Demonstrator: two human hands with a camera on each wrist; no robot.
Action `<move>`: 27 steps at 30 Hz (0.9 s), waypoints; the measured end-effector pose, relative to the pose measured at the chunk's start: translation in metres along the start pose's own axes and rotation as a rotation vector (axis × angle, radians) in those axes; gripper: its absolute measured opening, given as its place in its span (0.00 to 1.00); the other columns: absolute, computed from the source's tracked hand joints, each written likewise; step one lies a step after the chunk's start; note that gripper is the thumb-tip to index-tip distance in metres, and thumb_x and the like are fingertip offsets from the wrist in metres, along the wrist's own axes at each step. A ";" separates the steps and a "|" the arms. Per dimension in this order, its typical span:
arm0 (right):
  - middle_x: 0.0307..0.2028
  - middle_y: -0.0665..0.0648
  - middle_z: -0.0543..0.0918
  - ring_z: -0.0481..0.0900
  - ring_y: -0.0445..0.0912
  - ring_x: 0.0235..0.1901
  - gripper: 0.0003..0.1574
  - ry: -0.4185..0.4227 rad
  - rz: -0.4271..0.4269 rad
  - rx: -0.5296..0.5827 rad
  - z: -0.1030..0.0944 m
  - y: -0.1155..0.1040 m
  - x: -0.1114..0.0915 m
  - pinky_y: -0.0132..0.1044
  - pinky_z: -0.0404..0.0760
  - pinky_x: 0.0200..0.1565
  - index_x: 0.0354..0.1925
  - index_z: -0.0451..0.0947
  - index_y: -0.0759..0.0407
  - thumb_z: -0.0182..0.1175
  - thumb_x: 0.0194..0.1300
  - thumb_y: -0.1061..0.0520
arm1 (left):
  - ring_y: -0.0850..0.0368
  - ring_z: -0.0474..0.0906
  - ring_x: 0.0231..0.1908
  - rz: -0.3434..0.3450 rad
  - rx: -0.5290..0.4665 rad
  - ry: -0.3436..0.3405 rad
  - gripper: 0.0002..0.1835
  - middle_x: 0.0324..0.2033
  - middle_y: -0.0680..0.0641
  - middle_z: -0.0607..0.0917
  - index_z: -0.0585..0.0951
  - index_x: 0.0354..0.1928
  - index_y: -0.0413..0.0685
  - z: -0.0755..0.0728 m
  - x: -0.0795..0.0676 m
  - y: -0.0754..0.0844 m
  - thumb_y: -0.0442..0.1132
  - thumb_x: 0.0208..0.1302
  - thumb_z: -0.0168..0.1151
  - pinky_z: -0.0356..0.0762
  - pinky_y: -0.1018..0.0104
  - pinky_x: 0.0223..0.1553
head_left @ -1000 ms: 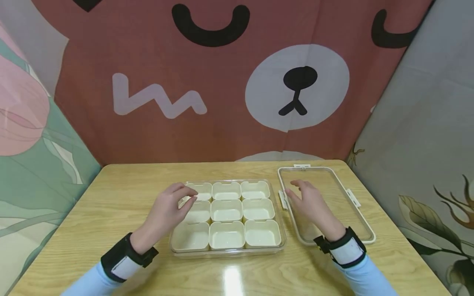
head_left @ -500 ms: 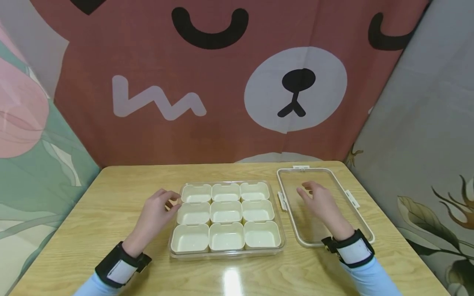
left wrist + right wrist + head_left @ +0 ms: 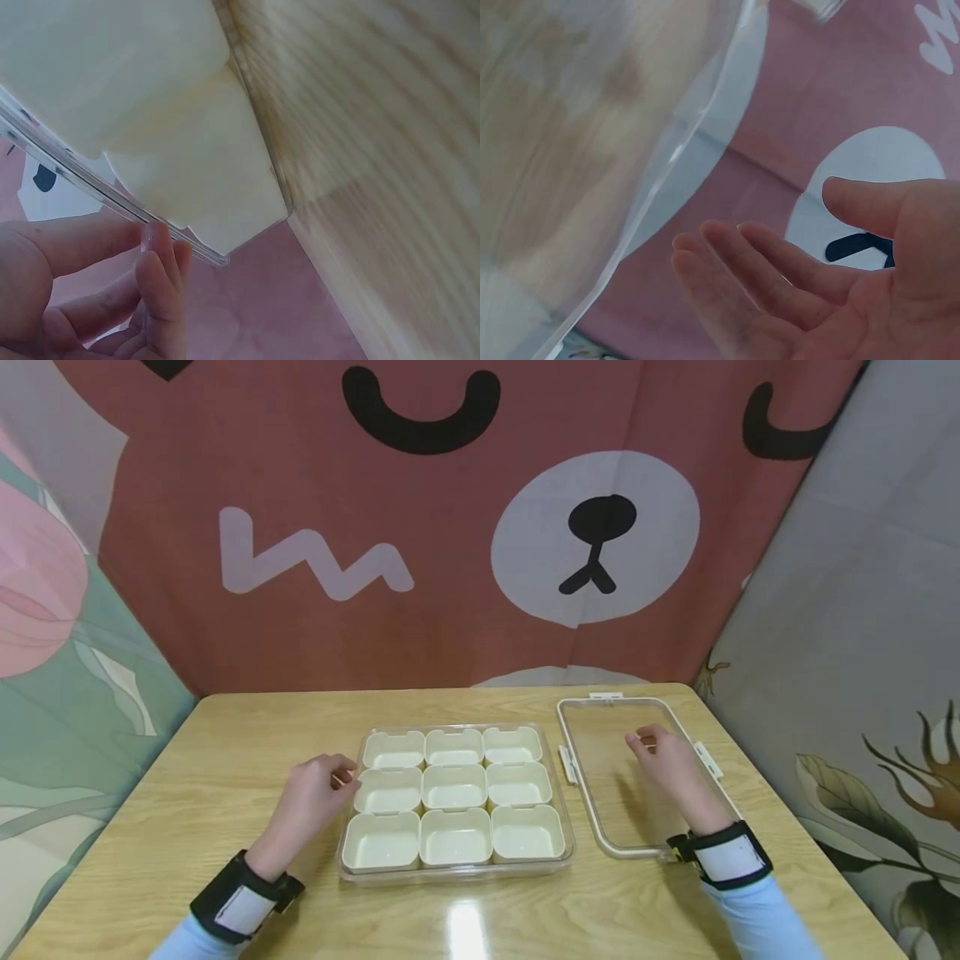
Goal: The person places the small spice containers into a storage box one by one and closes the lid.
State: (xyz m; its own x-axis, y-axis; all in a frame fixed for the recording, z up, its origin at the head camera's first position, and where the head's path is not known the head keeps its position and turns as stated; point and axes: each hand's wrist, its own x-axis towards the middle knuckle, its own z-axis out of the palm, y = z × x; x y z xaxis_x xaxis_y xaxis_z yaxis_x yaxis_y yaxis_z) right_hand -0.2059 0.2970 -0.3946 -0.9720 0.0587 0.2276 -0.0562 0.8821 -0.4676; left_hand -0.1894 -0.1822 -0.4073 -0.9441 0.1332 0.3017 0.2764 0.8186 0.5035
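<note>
A clear plastic storage box (image 3: 457, 874) on the table holds several cream square cups (image 3: 455, 837) in rows, all without contents. At its left side is my left hand (image 3: 313, 802), fingers loosely bent with the tips right at the rim. The left wrist view shows these fingertips (image 3: 159, 244) overlapping the clear rim, with the cups' pale sides behind it. To the right, my right hand (image 3: 678, 777) hovers over a clear lid (image 3: 600, 814) with a white frame. Its fingers are relaxed, and in the right wrist view nothing lies between thumb and fingers (image 3: 742, 277).
White clips (image 3: 568, 765) stick out from the lid's frame beside the box. The wooden table (image 3: 247, 752) ends at a bear-print curtain (image 3: 450, 635) behind and patterned cloths on both sides.
My left hand has moved left, from over the left cups to the box's left rim. My right hand has shifted right over the lid. The box and lid stay put.
</note>
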 end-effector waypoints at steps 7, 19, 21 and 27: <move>0.44 0.76 0.79 0.78 0.67 0.44 0.28 -0.037 0.045 -0.053 -0.007 0.025 0.001 0.56 0.76 0.44 0.50 0.71 0.77 0.51 0.70 0.50 | 0.57 0.78 0.26 -0.038 0.012 -0.031 0.10 0.25 0.46 0.83 0.83 0.39 0.35 -0.002 0.000 0.001 0.32 0.54 0.66 0.74 0.70 0.23; 0.35 0.78 0.78 0.77 0.62 0.29 0.22 -0.078 0.093 -0.188 -0.026 0.067 0.010 0.50 0.75 0.29 0.44 0.70 0.82 0.51 0.65 0.60 | 0.57 0.77 0.25 -0.066 0.019 -0.047 0.11 0.26 0.44 0.83 0.83 0.39 0.34 -0.002 0.000 0.003 0.32 0.54 0.65 0.73 0.71 0.21; 0.35 0.78 0.78 0.77 0.64 0.29 0.21 -0.069 0.091 -0.210 -0.032 0.073 0.012 0.51 0.76 0.29 0.44 0.70 0.83 0.52 0.62 0.62 | 0.57 0.77 0.25 -0.072 0.017 -0.048 0.11 0.26 0.44 0.83 0.83 0.39 0.34 -0.003 0.000 0.004 0.32 0.55 0.65 0.73 0.71 0.22; 0.43 0.82 0.75 0.75 0.73 0.40 0.24 -0.182 0.158 -0.275 -0.047 0.093 0.022 0.58 0.76 0.40 0.45 0.70 0.85 0.53 0.55 0.64 | 0.57 0.77 0.25 -0.077 0.021 -0.047 0.11 0.26 0.44 0.83 0.83 0.40 0.34 -0.003 -0.001 0.004 0.32 0.55 0.65 0.73 0.71 0.22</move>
State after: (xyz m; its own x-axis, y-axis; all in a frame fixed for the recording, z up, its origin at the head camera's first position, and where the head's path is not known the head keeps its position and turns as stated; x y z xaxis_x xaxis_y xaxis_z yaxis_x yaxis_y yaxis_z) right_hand -0.2213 0.4027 -0.3928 -0.9898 0.1425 0.0038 0.1377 0.9628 -0.2324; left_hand -0.1871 -0.1805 -0.4027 -0.9699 0.0952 0.2242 0.1994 0.8389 0.5064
